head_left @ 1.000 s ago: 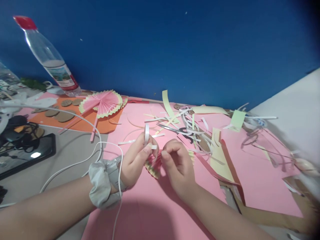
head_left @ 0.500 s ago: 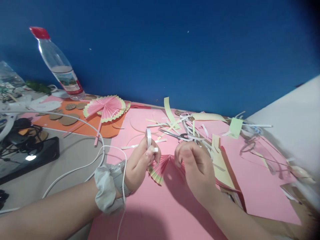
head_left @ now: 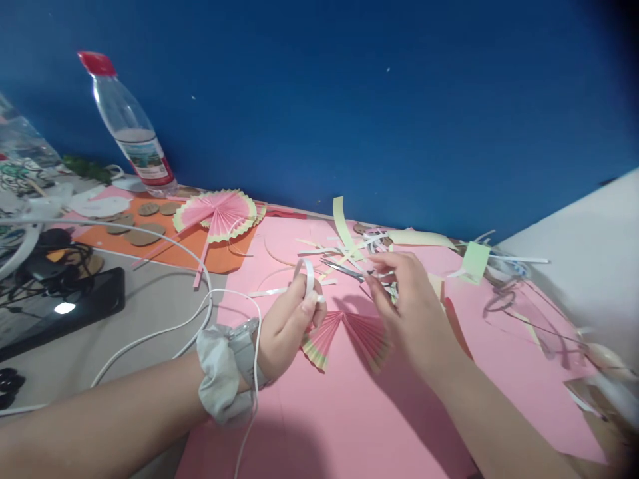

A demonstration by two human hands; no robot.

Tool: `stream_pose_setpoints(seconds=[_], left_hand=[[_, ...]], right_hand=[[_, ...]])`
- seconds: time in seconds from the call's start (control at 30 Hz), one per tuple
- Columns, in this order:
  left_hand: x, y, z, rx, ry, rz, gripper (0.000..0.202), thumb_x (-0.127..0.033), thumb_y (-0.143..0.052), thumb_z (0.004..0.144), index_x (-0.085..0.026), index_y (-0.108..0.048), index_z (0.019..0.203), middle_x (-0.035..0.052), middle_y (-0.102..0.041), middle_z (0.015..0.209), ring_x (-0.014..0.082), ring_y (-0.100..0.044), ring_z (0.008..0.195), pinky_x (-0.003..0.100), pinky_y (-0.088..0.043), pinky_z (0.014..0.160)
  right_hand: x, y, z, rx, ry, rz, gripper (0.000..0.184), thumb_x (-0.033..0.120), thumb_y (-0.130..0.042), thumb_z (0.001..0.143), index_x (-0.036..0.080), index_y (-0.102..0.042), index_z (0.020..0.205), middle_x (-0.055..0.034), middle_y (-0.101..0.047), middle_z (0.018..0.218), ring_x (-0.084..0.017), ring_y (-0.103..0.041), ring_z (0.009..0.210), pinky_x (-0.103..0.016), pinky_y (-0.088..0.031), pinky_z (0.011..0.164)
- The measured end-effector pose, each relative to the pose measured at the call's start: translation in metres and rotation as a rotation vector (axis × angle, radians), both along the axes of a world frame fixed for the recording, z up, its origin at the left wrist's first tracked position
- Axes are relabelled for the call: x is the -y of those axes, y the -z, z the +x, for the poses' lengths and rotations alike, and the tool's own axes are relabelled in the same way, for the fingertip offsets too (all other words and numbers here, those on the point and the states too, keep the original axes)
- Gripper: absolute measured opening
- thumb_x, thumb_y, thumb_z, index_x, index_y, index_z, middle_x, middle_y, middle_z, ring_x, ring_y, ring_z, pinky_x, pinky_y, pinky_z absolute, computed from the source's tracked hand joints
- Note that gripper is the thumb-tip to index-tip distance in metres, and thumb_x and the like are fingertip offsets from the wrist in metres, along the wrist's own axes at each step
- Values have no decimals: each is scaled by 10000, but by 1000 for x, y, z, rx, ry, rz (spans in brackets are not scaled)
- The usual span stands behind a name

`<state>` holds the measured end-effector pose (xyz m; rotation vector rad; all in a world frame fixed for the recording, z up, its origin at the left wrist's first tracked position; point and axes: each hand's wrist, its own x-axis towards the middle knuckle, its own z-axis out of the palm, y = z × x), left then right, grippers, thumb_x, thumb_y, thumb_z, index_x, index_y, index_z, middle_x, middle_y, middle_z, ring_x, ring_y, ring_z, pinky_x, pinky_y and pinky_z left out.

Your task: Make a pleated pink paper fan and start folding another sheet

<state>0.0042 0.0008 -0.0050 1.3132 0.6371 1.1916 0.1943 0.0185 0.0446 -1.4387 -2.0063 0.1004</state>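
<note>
My left hand (head_left: 292, 319) is closed, pinching a narrow white strip (head_left: 309, 274) that curls in a loop above the fingers. My right hand (head_left: 412, 309) reaches over the scissors (head_left: 344, 268), thumb and fingertips at their dark handle. The blades point left, among paper scraps, and the fingers cover most of the handle. Below and between both hands lies a pleated pink paper fan (head_left: 327, 336) with a yellow-green edge, spread in two wedges on the pink paper (head_left: 299, 412). My left fingers are beside its left wedge.
A finished-looking round pink fan (head_left: 219, 214) rests on orange paper (head_left: 224, 261) near cardboard discs (head_left: 144, 234). Behind stands a red-capped bottle (head_left: 140, 143). A white cable (head_left: 150, 332) crosses my left wrist. Paper strips (head_left: 344, 223) litter the back; a black phone (head_left: 64, 313) lies left.
My right hand has moved up and away from the fan to the scissors' handle, uncovering the fan's right wedge. My left hand still holds the white strip. The view has shifted slightly.
</note>
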Motion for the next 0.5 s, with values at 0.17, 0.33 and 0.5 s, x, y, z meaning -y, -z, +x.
stream_pose_setpoints(seconds=[0.17, 0.33, 0.5], left_hand=[[0, -2, -1, -5, 14, 8, 336, -477, -271, 986, -200, -416, 863, -41, -386, 653, 86, -290, 494, 230, -267, 439], [-1, -1, -3, -25, 72, 67, 593, -665, -257, 907, -178, -472, 1169, -39, -374, 639, 102, -318, 494, 248, -281, 449], [0, 0, -3, -49, 64, 69, 595, -614, -290, 926, -191, -432, 1318, -29, -366, 668, 111, -303, 521, 255, -298, 461]], right_hand=[[-1, 5, -7, 158, -119, -102, 186, 299, -425, 951, 214, -551, 846, -45, -616, 744, -206, -567, 673, -328, -395, 588], [13, -1, -26, -73, -274, -331, 245, 267, -461, 952, 280, -512, 1191, -53, -605, 1160, -211, -576, 1046, -369, -467, 852], [18, 7, -27, -248, -194, -156, 399, 281, -567, 904, 297, -424, 1276, -63, -526, 1157, -200, -543, 1014, -359, -485, 838]])
